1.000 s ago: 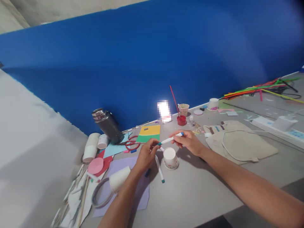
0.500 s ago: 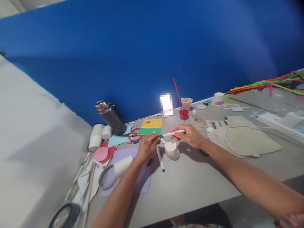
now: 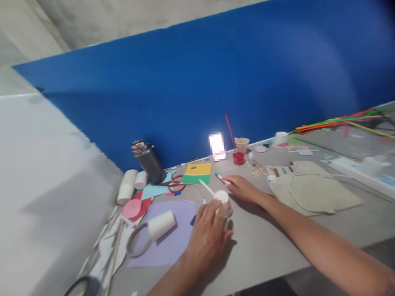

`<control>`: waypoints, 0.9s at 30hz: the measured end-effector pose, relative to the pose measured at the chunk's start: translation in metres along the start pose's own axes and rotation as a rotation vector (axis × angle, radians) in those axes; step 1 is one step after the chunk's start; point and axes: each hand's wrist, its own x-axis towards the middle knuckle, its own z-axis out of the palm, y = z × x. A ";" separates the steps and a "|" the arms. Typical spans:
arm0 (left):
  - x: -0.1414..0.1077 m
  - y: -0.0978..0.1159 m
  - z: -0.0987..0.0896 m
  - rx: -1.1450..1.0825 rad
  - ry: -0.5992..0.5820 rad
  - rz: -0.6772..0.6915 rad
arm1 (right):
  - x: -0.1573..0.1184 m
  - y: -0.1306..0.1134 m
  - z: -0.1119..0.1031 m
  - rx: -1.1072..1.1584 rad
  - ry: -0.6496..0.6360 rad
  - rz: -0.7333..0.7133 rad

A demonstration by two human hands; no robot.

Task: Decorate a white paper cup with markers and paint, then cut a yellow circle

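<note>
An upside-down paper cup [image 3: 222, 198] stands on the grey table [image 3: 247, 255]. My left hand [image 3: 211, 224] reaches over its near left side, fingers apart and fingertips at the cup. To the right, my right hand [image 3: 242, 187] is closed round a white marker [image 3: 222, 179] whose teal end points to the upper left. Another white marker [image 3: 206, 187] lies just left of the cup, and a further one is mostly covered by my left hand.
Purple paper [image 3: 185, 209] with a white cup [image 3: 161, 225] and a tape ring [image 3: 129, 242] lies left. Behind are red scissors [image 3: 176, 186], a dark flask [image 3: 149, 162], yellow-green card [image 3: 197, 174] and a red pot [image 3: 238, 158]. A cloth bag [image 3: 321, 189] lies right.
My left hand has let go of the marker's teal end and come down to the upturned cup. My right hand has lowered with the marker. The view has tilted up slightly.
</note>
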 end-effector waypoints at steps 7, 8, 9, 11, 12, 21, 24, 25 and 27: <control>0.013 -0.038 0.024 0.055 0.024 0.014 | -0.002 -0.001 0.000 -0.181 -0.106 -0.017; 0.017 -0.040 0.026 0.070 0.021 0.003 | -0.003 -0.001 0.000 -0.184 -0.116 -0.021; 0.021 -0.042 0.027 0.084 0.014 -0.007 | -0.003 0.000 0.000 -0.184 -0.122 -0.022; 0.029 -0.044 0.030 0.124 0.014 -0.040 | -0.002 0.002 0.000 -0.179 -0.115 -0.018; 0.034 -0.044 0.031 0.152 0.007 -0.066 | -0.001 0.003 0.001 -0.176 -0.104 -0.012; 0.056 -0.065 0.030 0.023 -0.005 -0.250 | -0.004 0.003 -0.004 -0.160 -0.023 -0.003; 0.055 -0.060 0.031 -0.082 -0.034 -0.301 | -0.006 0.003 -0.002 -0.170 -0.021 0.022; 0.057 -0.057 0.033 -0.096 -0.047 -0.332 | -0.006 0.004 0.000 -0.171 -0.025 0.028; 0.064 -0.052 0.037 -0.108 -0.059 -0.395 | -0.006 0.005 0.004 -0.171 -0.033 0.040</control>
